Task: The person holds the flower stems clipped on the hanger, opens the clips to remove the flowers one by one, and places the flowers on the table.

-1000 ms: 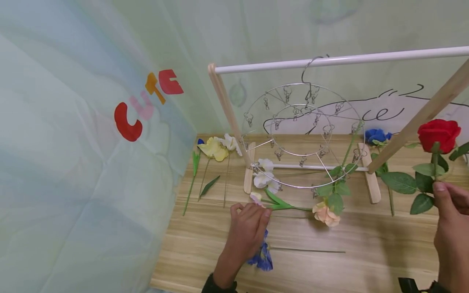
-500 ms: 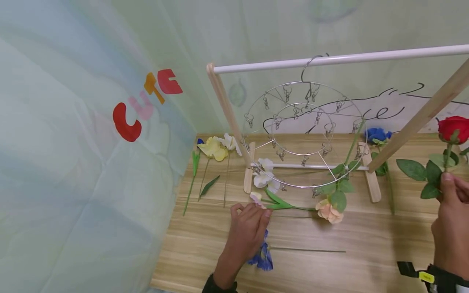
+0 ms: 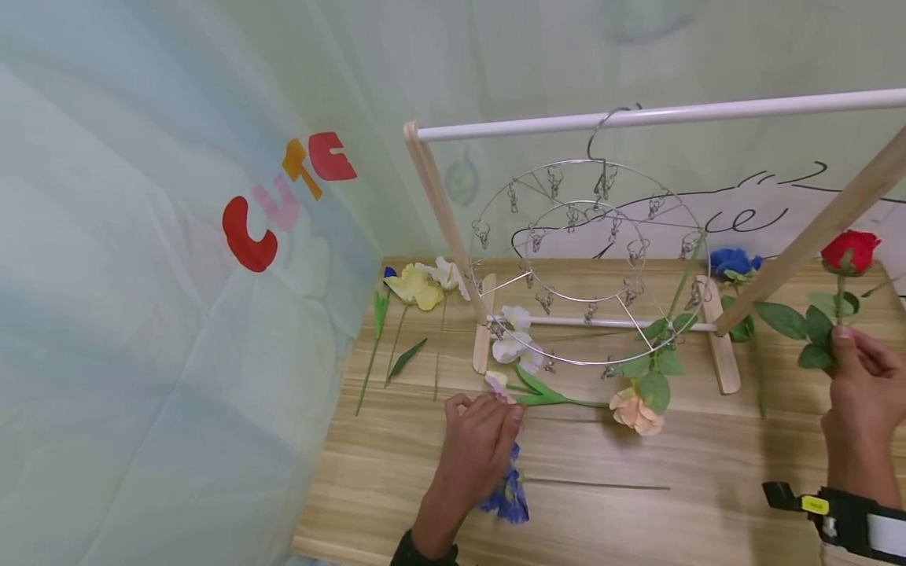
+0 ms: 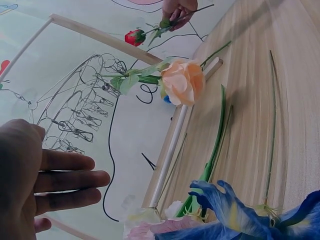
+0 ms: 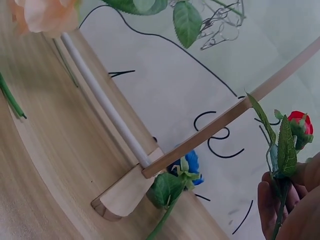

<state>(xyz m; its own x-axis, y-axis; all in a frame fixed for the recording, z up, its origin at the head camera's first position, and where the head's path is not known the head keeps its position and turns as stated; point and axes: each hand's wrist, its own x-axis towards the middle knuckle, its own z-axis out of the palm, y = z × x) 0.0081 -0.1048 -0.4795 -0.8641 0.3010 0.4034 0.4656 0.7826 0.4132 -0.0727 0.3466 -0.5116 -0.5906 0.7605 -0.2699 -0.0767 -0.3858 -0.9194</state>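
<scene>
A red rose point(image 3: 852, 253) stands upright at the far right, its leafy stem pinched by my right hand point(image 3: 867, 385). In the right wrist view, fingers and thumb close around that stem below the leaves point(image 5: 286, 150). My left hand point(image 3: 474, 452) hovers over the table with relaxed, extended fingers point(image 4: 72, 180) and nothing in them. Near it lie a blue iris-like flower point(image 3: 508, 495) and a pale pink tulip point(image 3: 499, 385). From the round wire clip hanger point(image 3: 587, 362), a peach rose point(image 3: 637, 410) hangs head down by its stem.
The hanger hooks over the white bar point(image 3: 743, 109) of a wooden-legged rack point(image 3: 814, 236). White flowers point(image 3: 515, 346), a yellow flower point(image 3: 416, 287) and a loose leaf point(image 3: 407, 359) lie leftward. A blue rose point(image 3: 736, 261) lies behind the rack's right leg.
My right hand and the red rose moved right, then back left, and the rose now looks smaller. The peach rose and hanger shifted slightly. The left hand stayed put.
</scene>
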